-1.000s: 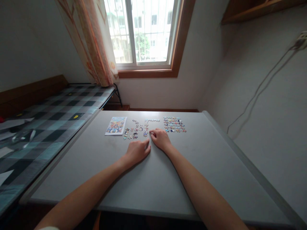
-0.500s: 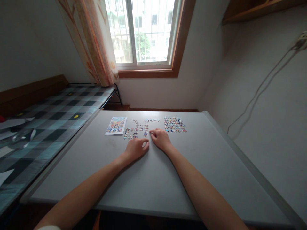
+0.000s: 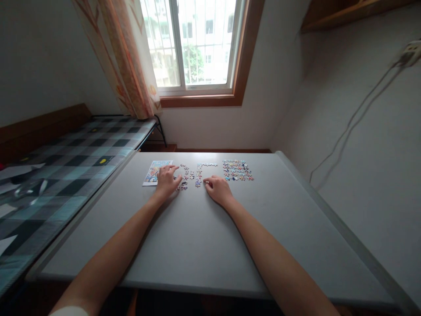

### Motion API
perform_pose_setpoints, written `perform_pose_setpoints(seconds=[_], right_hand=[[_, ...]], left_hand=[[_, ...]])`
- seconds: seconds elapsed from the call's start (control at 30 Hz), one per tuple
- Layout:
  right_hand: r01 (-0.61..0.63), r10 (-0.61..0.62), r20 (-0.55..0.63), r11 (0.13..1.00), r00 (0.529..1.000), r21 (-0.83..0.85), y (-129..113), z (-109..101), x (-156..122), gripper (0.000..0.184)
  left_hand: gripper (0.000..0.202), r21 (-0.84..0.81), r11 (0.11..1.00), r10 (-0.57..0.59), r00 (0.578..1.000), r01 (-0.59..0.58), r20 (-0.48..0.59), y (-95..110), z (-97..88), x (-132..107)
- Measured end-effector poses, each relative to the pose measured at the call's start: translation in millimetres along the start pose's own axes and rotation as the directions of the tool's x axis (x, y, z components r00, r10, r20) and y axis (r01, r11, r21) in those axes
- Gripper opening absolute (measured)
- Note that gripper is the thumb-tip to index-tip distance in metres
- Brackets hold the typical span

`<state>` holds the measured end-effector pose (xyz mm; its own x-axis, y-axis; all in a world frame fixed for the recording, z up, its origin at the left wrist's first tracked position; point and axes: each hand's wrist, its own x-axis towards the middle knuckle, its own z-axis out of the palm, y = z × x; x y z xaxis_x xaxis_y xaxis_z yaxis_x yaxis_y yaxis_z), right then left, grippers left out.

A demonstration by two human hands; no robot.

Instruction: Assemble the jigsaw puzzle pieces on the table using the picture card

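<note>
My left hand [image 3: 167,181] hovers over the left group of loose jigsaw pieces [image 3: 184,186] and partly covers a printed picture sheet [image 3: 149,177]. Its thumb and fingers are apart, with nothing seen between them. My right hand [image 3: 219,188] rests on the table just right of a joined strip of puzzle pieces [image 3: 198,180]. The fingers there are loosely bent and apart, with no piece visible in them. Another joined row [image 3: 208,164] runs rightward from the strip's top, making a corner shape. Some pieces are hidden behind my left hand.
A larger block of loose pieces [image 3: 237,170] lies beyond my right hand on the grey table [image 3: 197,245]. To the left stands a bed [image 3: 82,153] with a checked cover and papers on it. A cable [image 3: 348,127] hangs down the right wall.
My left hand has moved up and left from the table front to the loose pieces and sheet, its fingers spreading. My right hand stays almost where it was. The view has shifted slightly.
</note>
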<state>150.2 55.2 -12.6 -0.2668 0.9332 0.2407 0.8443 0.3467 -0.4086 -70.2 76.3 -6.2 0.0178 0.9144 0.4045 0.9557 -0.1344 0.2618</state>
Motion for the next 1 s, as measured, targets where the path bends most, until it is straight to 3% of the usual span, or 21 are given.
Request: perform_pose_setpoints(seconds=[0.17,0.33,0.63,1.0], right_hand=[[-0.01,0.01,0.001,1.0,1.0,0.011,0,0,0,0.028],[-0.002,0.003,-0.02,1.0,1.0,0.031,1,1,0,0.031],[0.001,-0.001,-0.014,0.999,1.0,0.054,1,0,1,0.034],[0.015,-0.013,-0.04,0.997,0.999,0.073,1,3,2,0.035]], left_hand=[[0.04,-0.012,1.0,-0.014,0.995,0.016,0.098,2,10.9,10],[0.042,0.065,0.996,0.046,0.986,-0.057,0.161,4,9.9,33],[0.034,0.096,0.992,0.04,0.945,-0.075,0.324,-18,19.8,86],[0.02,0.06,0.979,0.153,0.9,-0.193,0.408,-34,30.9,105]])
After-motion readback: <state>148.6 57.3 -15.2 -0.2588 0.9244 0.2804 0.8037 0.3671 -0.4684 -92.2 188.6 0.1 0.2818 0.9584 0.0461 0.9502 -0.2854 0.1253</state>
